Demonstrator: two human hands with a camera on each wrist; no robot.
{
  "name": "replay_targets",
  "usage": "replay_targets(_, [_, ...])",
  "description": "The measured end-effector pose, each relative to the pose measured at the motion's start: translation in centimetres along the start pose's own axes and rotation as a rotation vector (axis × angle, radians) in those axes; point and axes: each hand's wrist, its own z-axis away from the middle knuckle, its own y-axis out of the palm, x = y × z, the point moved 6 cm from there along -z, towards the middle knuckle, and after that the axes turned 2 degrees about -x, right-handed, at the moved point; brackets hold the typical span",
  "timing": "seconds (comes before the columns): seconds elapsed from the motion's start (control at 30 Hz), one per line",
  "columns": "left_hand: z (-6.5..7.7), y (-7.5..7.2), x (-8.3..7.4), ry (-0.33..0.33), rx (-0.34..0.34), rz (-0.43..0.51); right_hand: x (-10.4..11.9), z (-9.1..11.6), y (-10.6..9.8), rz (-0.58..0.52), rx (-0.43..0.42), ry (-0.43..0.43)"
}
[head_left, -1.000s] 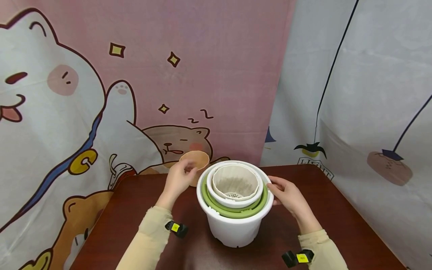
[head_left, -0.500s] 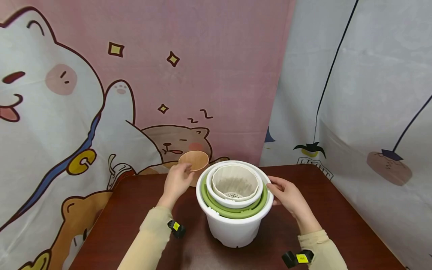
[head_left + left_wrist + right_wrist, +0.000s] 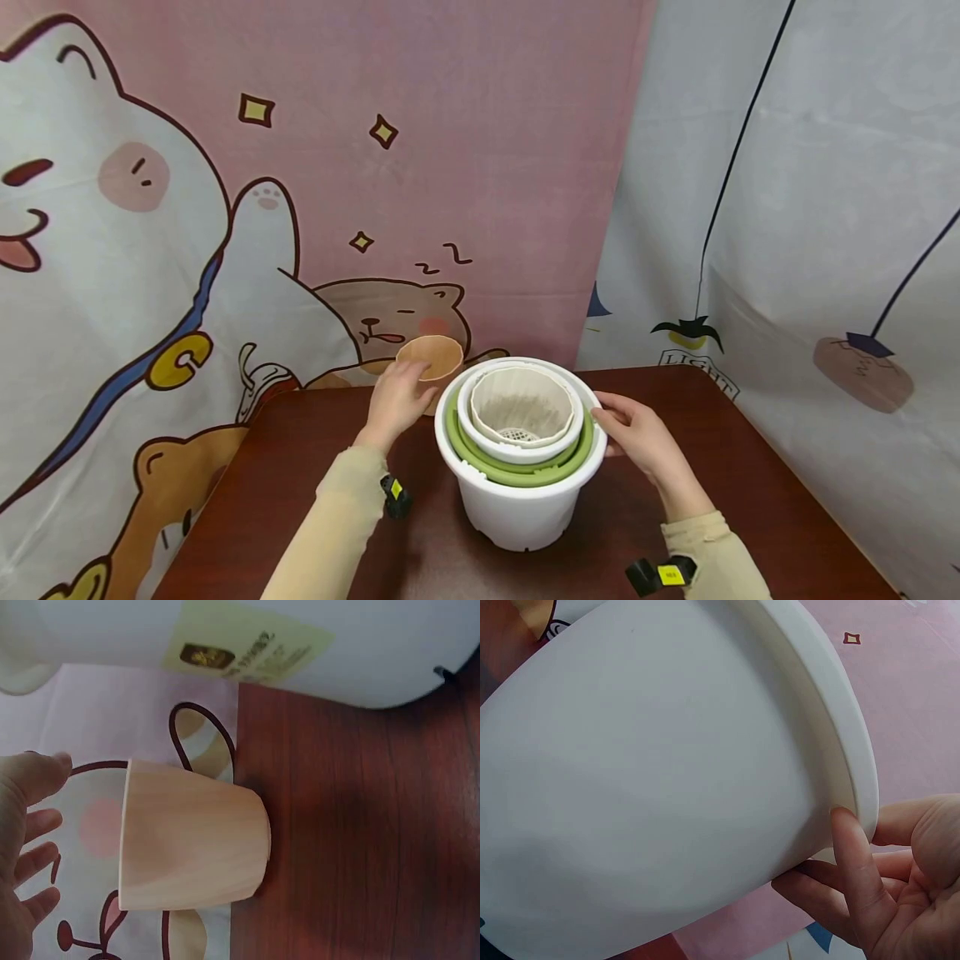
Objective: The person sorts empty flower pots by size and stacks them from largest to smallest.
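A large white plastic pot (image 3: 517, 512) stands upright on the table with smaller pots nested in it: a green one (image 3: 517, 477), a white one (image 3: 467, 427) and a cream one (image 3: 522, 392) with a perforated bottom. My right hand (image 3: 637, 429) pinches the outer rim at the right, thumb above and fingers (image 3: 817, 900) beneath in the right wrist view. Behind and left of the stack stands a light wood-grain pot (image 3: 195, 840). Beside its rim is my left hand (image 3: 393, 396); in the left wrist view its spread fingers (image 3: 37, 861) are apart from the pot and hold nothing.
The dark red-brown table (image 3: 300, 500) backs onto a pink cartoon cloth (image 3: 510, 208), with a pale cloth (image 3: 787, 250) at the right. The wood-grain pot stands close to the table's back edge. Each wrist wears a small black camera (image 3: 396, 497).
My left hand's fingers have moved off the wood-grain pot's rim and spread, and its wrist has turned a little. The right hand and the pot stack have stayed in place.
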Motion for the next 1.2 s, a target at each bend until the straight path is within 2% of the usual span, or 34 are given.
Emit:
replay_targets(0.23, [-0.5, 1.3, 0.3, 0.033, 0.072, -0.067, -0.1, 0.0, -0.1, 0.000, -0.003, -0.002])
replay_targets(0.73, [-0.5, 3.3, 0.7, 0.061, 0.100, -0.129, -0.2, -0.2, 0.0, -0.002, 0.000, -0.018])
replay_targets(0.93, [-0.4, 4.0, 1.1, 0.045, 0.102, -0.147, -0.2, -0.2, 0.0, -0.003, -0.004, -0.010])
replay_targets(1.2, [-0.3, 4.9, 1.2, 0.023, 0.143, -0.119, -0.2, -0.2, 0.0, -0.003, -0.002, -0.016])
